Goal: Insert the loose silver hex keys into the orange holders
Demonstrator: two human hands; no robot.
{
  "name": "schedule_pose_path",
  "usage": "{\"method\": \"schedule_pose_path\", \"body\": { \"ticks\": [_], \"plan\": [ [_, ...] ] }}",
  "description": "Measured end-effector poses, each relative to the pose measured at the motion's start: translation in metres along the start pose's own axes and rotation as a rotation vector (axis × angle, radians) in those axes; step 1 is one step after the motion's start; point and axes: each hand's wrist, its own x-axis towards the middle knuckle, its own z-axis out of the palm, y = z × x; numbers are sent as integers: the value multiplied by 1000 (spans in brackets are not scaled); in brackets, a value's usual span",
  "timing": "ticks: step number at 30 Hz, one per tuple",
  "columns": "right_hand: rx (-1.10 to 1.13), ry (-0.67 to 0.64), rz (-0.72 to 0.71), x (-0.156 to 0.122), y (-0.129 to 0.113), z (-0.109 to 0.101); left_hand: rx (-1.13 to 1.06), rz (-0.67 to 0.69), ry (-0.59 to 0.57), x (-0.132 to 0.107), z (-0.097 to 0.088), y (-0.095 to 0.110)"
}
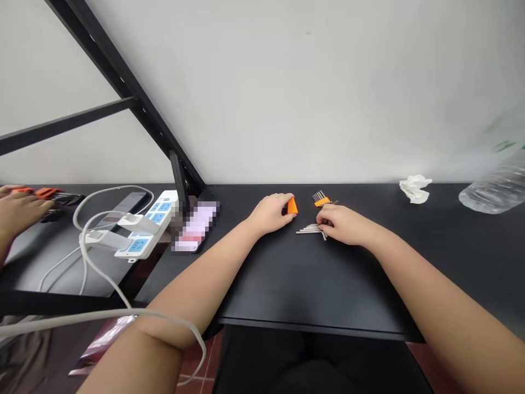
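Note:
My left hand (pixel 270 212) is closed around an orange plastic holder (pixel 292 206), whose end shows between thumb and fingers on the black table. To its right, my right hand (pixel 342 223) has its fingers bent together at a row of silver hex keys (pixel 310 229) lying on the tabletop. Whether a key is pinched in those fingertips is hidden. Just beyond the right hand lies a second orange holder (pixel 322 202) with several dark keys or bits standing out of it.
Crumpled white tissue (pixel 415 188) and a clear plastic bottle (pixel 494 189) are at the right. Leftward lie a phone (pixel 196 225), a white power strip (pixel 152 225) with cables, and a black metal frame (pixel 135 98). Another person's hand (pixel 24 210) touches orange-and-black tools at far left.

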Motion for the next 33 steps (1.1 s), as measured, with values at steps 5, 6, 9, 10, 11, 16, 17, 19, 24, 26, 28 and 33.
{"method": "schedule_pose_path", "body": {
  "ticks": [5, 6, 9, 10, 11, 16, 17, 19, 24, 26, 28, 33],
  "plan": [
    [-41, 22, 5, -8, -8, -7, -41, 8, 22, -1, 1, 0],
    [-48, 31, -8, -10, -9, -8, -55, 9, 23, -1, 1, 1],
    [-71, 4, -68, -12, -14, -7, -98, 5, 18, -3, 1, 3],
    [-89, -18, -77, -13, -16, -6, -110, 1, 17, -3, 1, 4],
    [-114, -37, -79, -12, -18, -4, -118, -4, 16, -3, 1, 5],
    [-217, -47, -38, -14, -32, 2, -132, -12, 22, -3, 2, 6],
    [-198, -41, -36, -14, -33, 1, -137, -14, 24, -3, 2, 6],
    [-107, -17, -31, -15, -32, -3, -157, -29, 29, -3, 1, 7],
    [79, 258, -67, -13, -15, -13, -223, -68, 60, -5, -2, 12],
    [97, 361, -114, -11, -8, -13, -235, -65, 72, -6, -2, 14],
    [114, 409, -144, -10, -5, -12, -242, -64, 71, -7, -3, 15],
    [127, 404, -199, -12, -8, -11, -255, -70, 62, -7, -4, 14]
  ]
}}
